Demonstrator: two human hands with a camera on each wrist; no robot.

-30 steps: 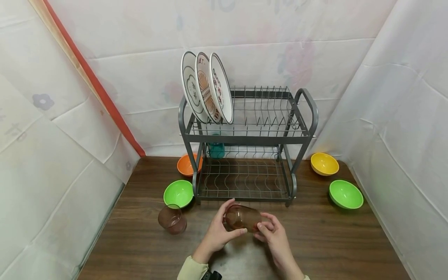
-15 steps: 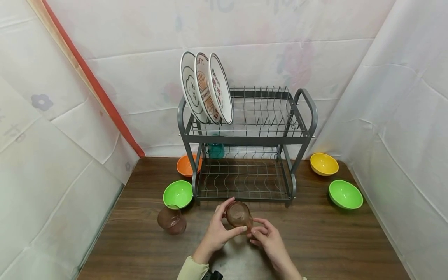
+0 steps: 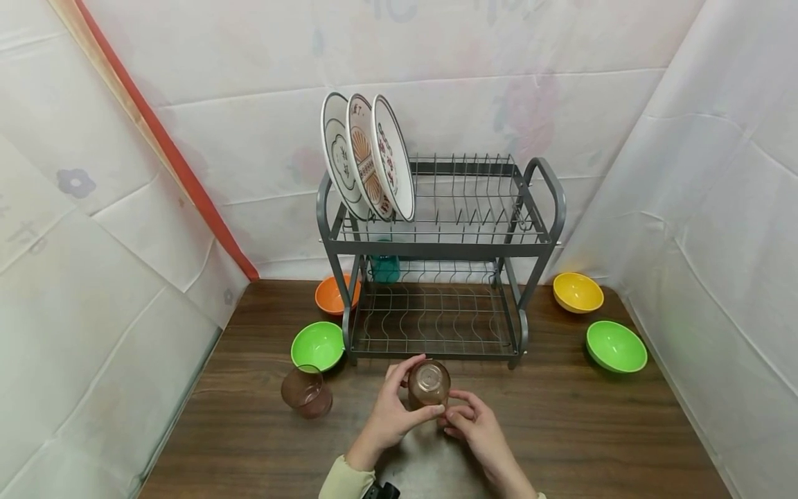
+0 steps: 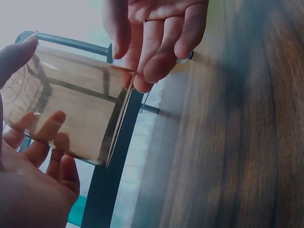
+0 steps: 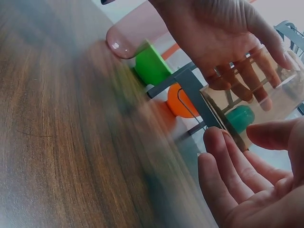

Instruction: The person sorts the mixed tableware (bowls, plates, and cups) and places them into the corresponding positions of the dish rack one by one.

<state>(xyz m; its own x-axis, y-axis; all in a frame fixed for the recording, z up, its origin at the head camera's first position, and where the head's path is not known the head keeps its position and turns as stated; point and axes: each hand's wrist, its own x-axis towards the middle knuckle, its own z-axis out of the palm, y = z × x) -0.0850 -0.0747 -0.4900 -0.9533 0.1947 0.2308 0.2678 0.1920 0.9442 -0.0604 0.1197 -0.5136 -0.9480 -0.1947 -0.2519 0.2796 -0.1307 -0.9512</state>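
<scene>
A brownish see-through drinking glass (image 3: 429, 381) is held over the table in front of the rack, turned bottom up so that its base faces the head camera. My left hand (image 3: 393, 416) grips it round the side, thumb opposite the fingers. On the other side my right hand (image 3: 483, 433) has its fingers curled at the rim, pinching it between thumb and fingers. In the left wrist view the glass (image 4: 78, 107) shows its rim beside the right fingertips. A second tinted glass (image 3: 305, 392) stands mouth up on the table to the left.
A two-tier dark dish rack (image 3: 439, 248) stands behind the hands, with three patterned plates (image 3: 394, 163) upright at its top left. Green (image 3: 318, 345) and orange bowls (image 3: 330, 296) lie left of it; yellow (image 3: 578, 292) and green bowls (image 3: 616, 346) right. A teal object (image 3: 385, 269) sits behind.
The held glass has turned from lying sideways to bottom up between the hands. My right hand has moved slightly left with it; the left hand stays nearly in place.
</scene>
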